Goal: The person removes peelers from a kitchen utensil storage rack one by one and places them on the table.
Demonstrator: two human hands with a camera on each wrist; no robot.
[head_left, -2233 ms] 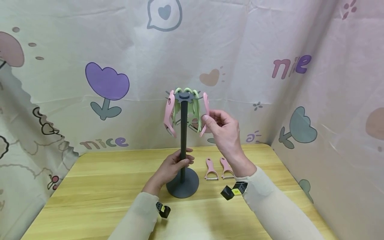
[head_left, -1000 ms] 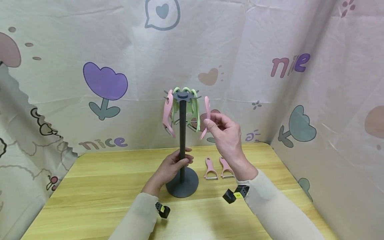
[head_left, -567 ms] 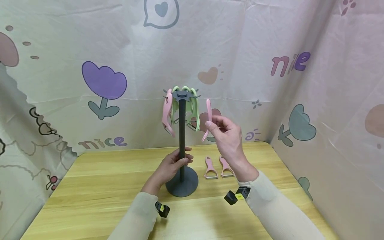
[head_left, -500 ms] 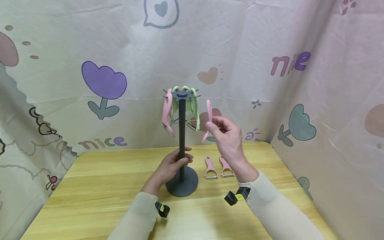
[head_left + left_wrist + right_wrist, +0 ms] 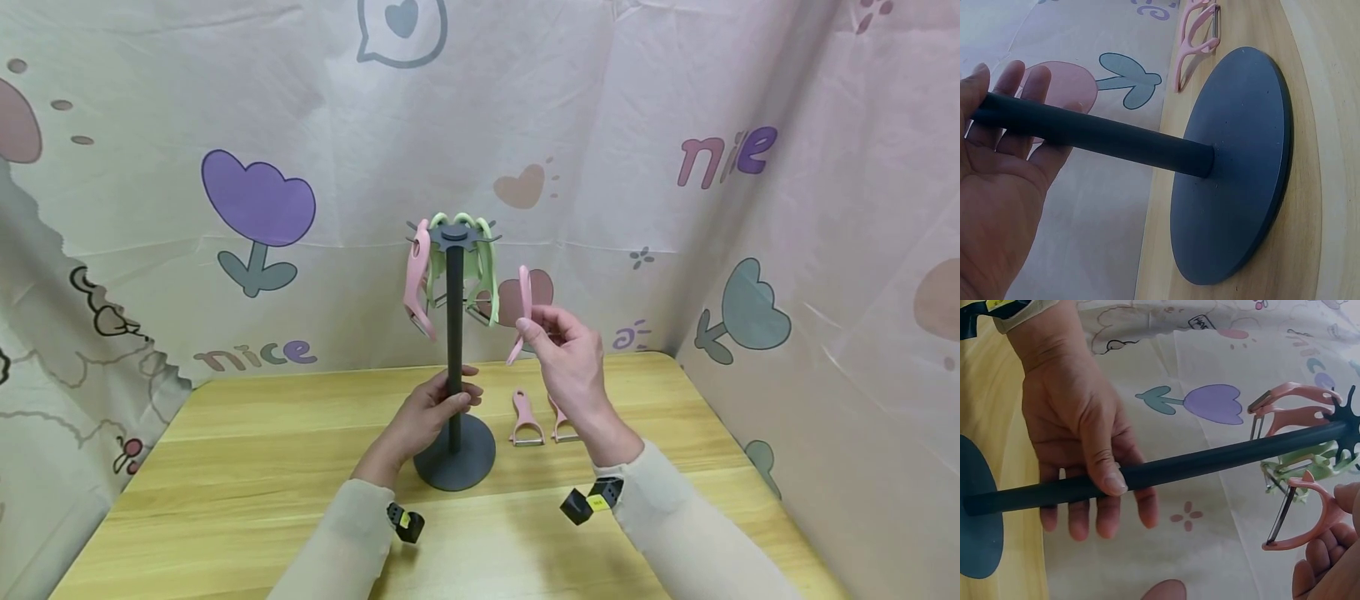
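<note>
My left hand (image 5: 431,417) holds the pole of a dark grey stand (image 5: 454,333), thumb in front and fingers behind, as the right wrist view also shows. My right hand (image 5: 570,354) pinches a pink peeler (image 5: 525,287) between thumb and fingers, right of the stand and below its hooks, apart from them. In the right wrist view, the held peeler's pink frame (image 5: 1319,528) and blade show. On the stand's hooks hang pink peelers (image 5: 1297,415) at the left and green peelers (image 5: 491,279) at the back. Some hooks at the right and front carry nothing.
Two pink peelers lie on the wooden table (image 5: 262,467) right of the stand's round base (image 5: 453,467). One peeler (image 5: 522,408) shows whole; the other peeler (image 5: 558,421) is partly behind my right wrist. A patterned cloth (image 5: 375,150) hangs behind and at the sides.
The pink peeler in my right hand has come off the right-hand hook and moved slightly right and down. My left hand keeps its place on the pole.
</note>
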